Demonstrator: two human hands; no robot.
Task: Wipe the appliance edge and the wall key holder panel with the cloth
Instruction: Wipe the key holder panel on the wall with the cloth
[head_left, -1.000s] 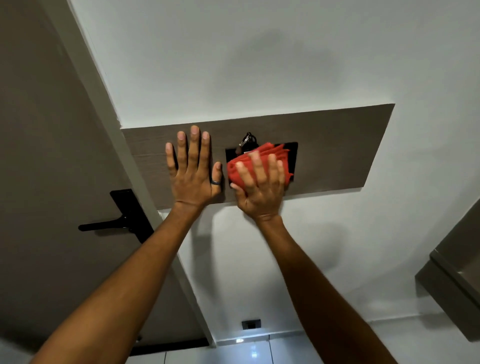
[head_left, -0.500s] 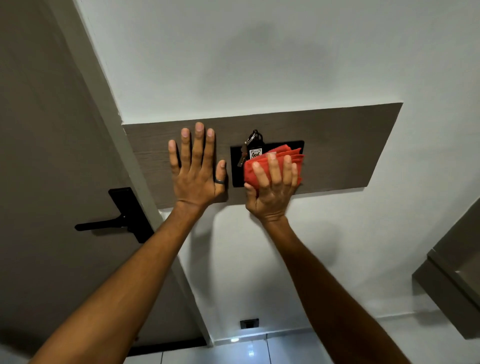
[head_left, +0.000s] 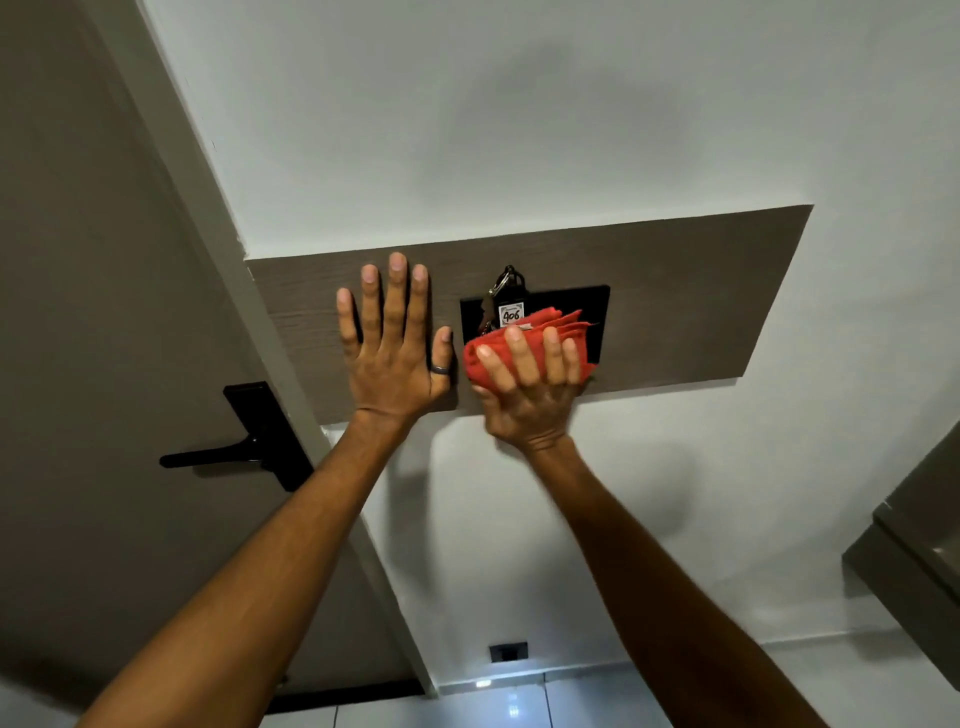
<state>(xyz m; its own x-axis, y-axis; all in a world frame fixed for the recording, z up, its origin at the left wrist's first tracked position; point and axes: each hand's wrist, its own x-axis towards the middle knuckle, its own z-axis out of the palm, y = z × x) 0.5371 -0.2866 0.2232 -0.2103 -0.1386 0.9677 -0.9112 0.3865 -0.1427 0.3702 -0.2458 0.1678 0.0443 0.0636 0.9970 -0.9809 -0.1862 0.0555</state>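
Pressing a folded red cloth (head_left: 524, 345) against the wall, the right hand (head_left: 527, 392) has its fingers curled over the wad and grips it firmly, right at the lower edge of the brown key holder panel (head_left: 675, 291). The cloth covers the lower left part of the black plate (head_left: 576, 306) set into the middle of the panel, and its top edge touches the bunch of keys (head_left: 504, 293) hanging there, the white tag marked 406 (head_left: 511, 314) sitting just above the fabric. Just beside it, the left hand (head_left: 395, 358) lies flat and wide open on the panel's left half, fingers spread and pointing up, holding nothing, a dark ring (head_left: 440, 368) on the thumb. Both bare forearms reach up from the bottom of the view. Beyond the panel's left edge comes the white door frame (head_left: 218, 218), then the grey-brown door (head_left: 78, 312) with its black lever handle (head_left: 228, 452). Low on the white wall (head_left: 519, 130), near the floor, sits a small black socket (head_left: 509, 651), and at the far right edge a grey cabinet corner (head_left: 914, 561) pokes in.
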